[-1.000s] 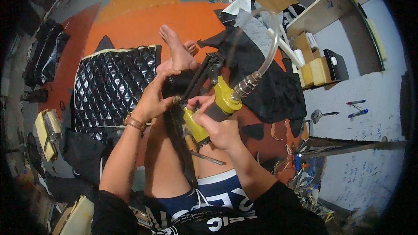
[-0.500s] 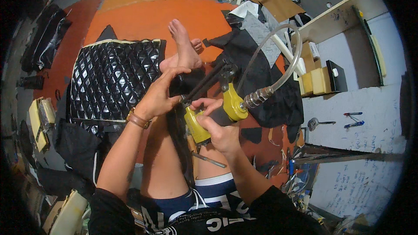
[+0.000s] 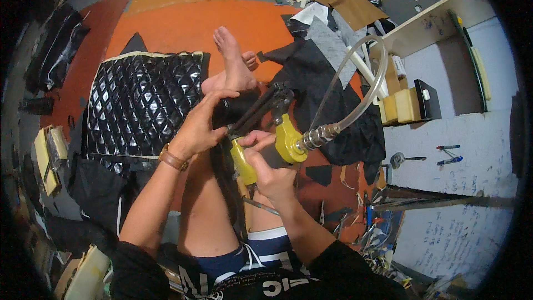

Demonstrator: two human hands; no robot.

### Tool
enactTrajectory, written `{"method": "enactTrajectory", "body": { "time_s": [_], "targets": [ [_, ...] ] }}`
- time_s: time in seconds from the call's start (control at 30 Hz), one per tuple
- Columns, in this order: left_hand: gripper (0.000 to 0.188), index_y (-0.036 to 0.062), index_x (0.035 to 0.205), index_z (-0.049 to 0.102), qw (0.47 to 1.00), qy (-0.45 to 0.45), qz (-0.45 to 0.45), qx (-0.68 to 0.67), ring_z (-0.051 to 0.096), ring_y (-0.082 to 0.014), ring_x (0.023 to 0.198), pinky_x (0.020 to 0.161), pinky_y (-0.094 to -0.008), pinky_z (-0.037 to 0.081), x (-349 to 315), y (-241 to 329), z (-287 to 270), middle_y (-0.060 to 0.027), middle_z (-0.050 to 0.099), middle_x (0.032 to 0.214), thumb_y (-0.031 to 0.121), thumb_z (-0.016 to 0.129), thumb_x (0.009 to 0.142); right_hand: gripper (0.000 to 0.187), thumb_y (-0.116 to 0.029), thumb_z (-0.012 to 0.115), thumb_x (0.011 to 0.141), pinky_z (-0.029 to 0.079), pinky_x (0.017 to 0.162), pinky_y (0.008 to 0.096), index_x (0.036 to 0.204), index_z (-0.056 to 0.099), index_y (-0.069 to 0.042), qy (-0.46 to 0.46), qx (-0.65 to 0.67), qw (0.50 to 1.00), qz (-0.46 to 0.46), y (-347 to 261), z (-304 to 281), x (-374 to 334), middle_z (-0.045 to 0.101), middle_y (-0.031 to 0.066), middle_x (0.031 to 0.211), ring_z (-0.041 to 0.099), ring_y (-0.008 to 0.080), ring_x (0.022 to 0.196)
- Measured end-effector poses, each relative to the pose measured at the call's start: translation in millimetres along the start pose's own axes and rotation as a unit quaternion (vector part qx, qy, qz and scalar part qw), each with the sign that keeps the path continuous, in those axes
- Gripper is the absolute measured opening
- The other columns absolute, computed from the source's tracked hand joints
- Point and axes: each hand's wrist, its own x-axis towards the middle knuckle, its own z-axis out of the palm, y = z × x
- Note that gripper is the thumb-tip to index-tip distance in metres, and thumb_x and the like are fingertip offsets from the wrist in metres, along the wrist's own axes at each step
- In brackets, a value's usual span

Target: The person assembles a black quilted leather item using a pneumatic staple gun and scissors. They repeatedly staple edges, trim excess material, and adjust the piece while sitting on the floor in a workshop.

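Observation:
A yellow and black air staple gun [image 3: 243,162] lies across my lap, with a clear hose [image 3: 371,95] running from a metal fitting at its rear. My right hand [image 3: 268,169] is wrapped round its dark grip. At the gun's front end my left hand [image 3: 201,123] has its fingers stretched out flat, its thumb close to the gun. Beneath that hand runs a dark piece, which my hand partly hides; what it is I cannot make out. Its fingertips reach my bare foot [image 3: 236,72].
To the left lies a shiny black quilted panel [image 3: 145,105] with a pale border. Black fabric [image 3: 347,128] spreads beyond the hose. A metal rod [image 3: 261,206] rests by my leg. On the right stand yellow foam blocks [image 3: 408,104], two pens [image 3: 449,160] and scattered hand tools [image 3: 377,225].
The staple gun and my right hand have shifted slightly left, and the hose has swung with them. My left hand stays nearly in place.

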Motion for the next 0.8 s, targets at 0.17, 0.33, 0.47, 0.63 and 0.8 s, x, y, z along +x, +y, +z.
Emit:
{"method": "enactTrajectory", "body": {
  "time_s": [0.17, 0.33, 0.47, 0.63, 0.8],
  "targets": [
    [0.071, 0.0073, 0.140, 0.051, 0.999, -0.009, 0.033, 0.011, 0.056, -0.0230, 0.133, 0.115, -0.0361, 0.043, -1, -4, 1, -0.0111, 0.059, 0.139, -0.004, 0.081, 0.076, 0.013, 0.008, 0.062, 0.083, 0.057, 0.094, 0.0437, 0.094, 0.059, 0.001, -0.014, 0.128, 0.983, 0.130, -17, -24, 5, 0.069, 0.0249, 0.114, 0.071, 0.0312, 0.106],
    [0.069, 0.0092, 0.140, 0.050, 0.999, -0.035, 0.001, -0.016, 0.055, -0.0191, 0.130, 0.113, -0.0358, 0.044, -2, 1, -2, -0.0083, 0.058, 0.137, 0.004, 0.086, 0.081, 0.011, 0.005, 0.061, 0.083, 0.058, 0.094, 0.0474, 0.092, 0.058, 0.000, 0.016, 0.199, 0.964, 0.173, -17, -81, 15, 0.065, 0.0262, 0.122, 0.070, 0.0351, 0.109],
    [0.070, 0.0093, 0.140, 0.049, 0.995, -0.063, -0.053, -0.057, 0.053, -0.0171, 0.130, 0.112, -0.0360, 0.045, 4, 14, 0, -0.0077, 0.058, 0.135, 0.003, 0.086, 0.081, 0.013, 0.006, 0.067, 0.081, 0.058, 0.091, 0.0460, 0.090, 0.060, -0.001, 0.038, 0.178, 0.947, 0.265, 21, -84, 10, 0.066, 0.0231, 0.123, 0.072, 0.0317, 0.104],
    [0.052, 0.0036, 0.125, 0.056, 0.998, 0.023, -0.043, -0.043, 0.061, -0.0193, 0.110, 0.101, -0.0333, 0.049, -1, 33, 9, -0.0121, 0.066, 0.115, 0.014, 0.085, 0.083, 0.012, 0.004, 0.067, 0.082, 0.056, 0.094, 0.0437, 0.090, 0.060, -0.003, 0.050, 0.268, 0.927, 0.259, 47, -62, -19, 0.066, 0.0220, 0.122, 0.070, 0.0301, 0.107],
    [0.038, 0.0009, 0.101, 0.056, 0.985, 0.149, -0.050, 0.073, 0.061, -0.0169, 0.086, 0.084, -0.0320, 0.053, 10, 46, 19, -0.0077, 0.067, 0.092, 0.023, 0.083, 0.087, 0.011, 0.003, 0.067, 0.084, 0.054, 0.097, 0.0424, 0.090, 0.060, -0.003, 0.082, 0.228, 0.942, 0.232, 47, -45, -32, 0.066, 0.0216, 0.123, 0.070, 0.0273, 0.107]
  ]
}}
